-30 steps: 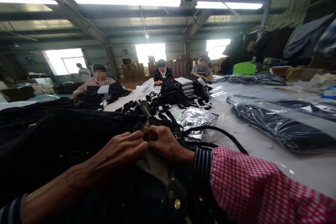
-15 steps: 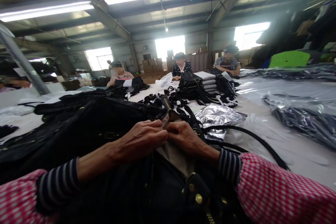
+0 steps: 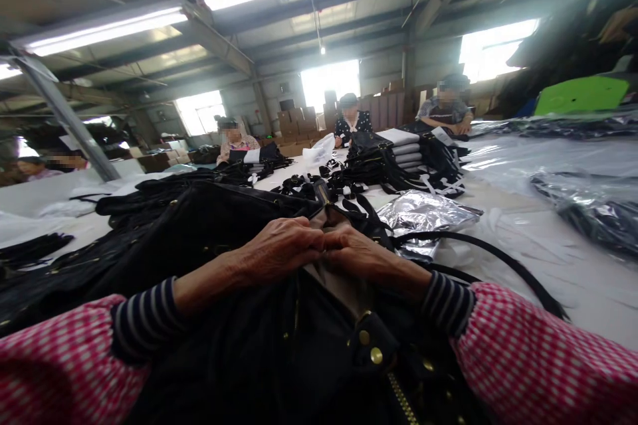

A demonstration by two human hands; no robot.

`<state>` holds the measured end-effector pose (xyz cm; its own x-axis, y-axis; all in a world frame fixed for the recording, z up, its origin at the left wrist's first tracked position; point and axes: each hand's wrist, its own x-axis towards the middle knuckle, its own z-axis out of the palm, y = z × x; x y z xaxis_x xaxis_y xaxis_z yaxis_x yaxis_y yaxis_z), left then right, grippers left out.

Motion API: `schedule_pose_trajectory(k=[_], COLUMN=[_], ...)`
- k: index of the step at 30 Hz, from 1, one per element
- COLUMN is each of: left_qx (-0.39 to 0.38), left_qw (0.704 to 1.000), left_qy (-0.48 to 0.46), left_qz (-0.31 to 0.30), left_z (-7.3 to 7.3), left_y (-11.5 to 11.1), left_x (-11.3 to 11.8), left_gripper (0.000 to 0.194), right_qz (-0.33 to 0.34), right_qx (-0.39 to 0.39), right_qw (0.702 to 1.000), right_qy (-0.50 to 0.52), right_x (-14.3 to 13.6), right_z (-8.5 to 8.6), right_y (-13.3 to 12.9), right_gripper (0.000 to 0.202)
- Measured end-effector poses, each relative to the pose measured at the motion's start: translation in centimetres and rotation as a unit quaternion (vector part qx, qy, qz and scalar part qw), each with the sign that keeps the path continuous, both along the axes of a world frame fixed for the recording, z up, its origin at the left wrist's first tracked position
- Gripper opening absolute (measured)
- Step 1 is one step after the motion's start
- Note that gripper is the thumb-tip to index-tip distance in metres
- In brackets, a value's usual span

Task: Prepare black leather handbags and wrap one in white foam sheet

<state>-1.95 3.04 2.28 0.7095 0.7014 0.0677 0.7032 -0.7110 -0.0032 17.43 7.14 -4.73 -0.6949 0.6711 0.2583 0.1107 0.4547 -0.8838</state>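
A black bag [image 3: 254,352] with gold studs and a gold zipper lies in front of me, its opening showing a beige lining [image 3: 343,289]. My left hand [image 3: 282,246] and my right hand [image 3: 356,251] meet over this opening, fingertips touching. Both hands have their fingers curled and pinched at the lining's upper part. Whatever small piece may be between the fingertips is hidden. Black straps [image 3: 478,252] curve out to the right of the bag.
More black bags [image 3: 144,206] lie at the left. Beyond my hands are stacked black bags with grey padding [image 3: 403,149] and a silver plastic bag [image 3: 423,212]. Plastic-wrapped goods [image 3: 593,206] lie at the right. Several people sit across the table.
The view has shifted, so the scene sits slightly further right. Both hands have drawn closer, and their fingertips now meet over the lining.
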Motion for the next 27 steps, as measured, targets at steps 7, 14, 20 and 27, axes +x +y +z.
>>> schedule_pose_trajectory(k=[7,14,20,27], left_qx=[-0.001,0.055,0.071,0.031], left_qw=[0.999,0.991,0.98,0.968], left_qy=[0.028,0.097,0.11,0.056], left_qz=[0.039,0.077,0.149,0.243], left_z=[0.2,0.0,-0.2,0.2], left_y=[0.1,0.1,3.0,2.9], left_x=[0.5,2.3,4.3,2.6], left_gripper=[0.018,0.016,0.014,0.016], right_qz=[0.07,-0.122,-0.162,-0.177], right_qx=[-0.058,-0.085,-0.131,-0.116], right_qw=[0.995,0.983,0.968,0.97], right_qy=[-0.045,0.105,0.143,0.117], right_x=[0.5,0.5,0.5,0.3], right_z=[1.1,-2.2,-2.6,-2.1], right_y=[0.5,-1.1,-1.7,-2.2], right_gripper=[0.006,0.028,0.02,0.012])
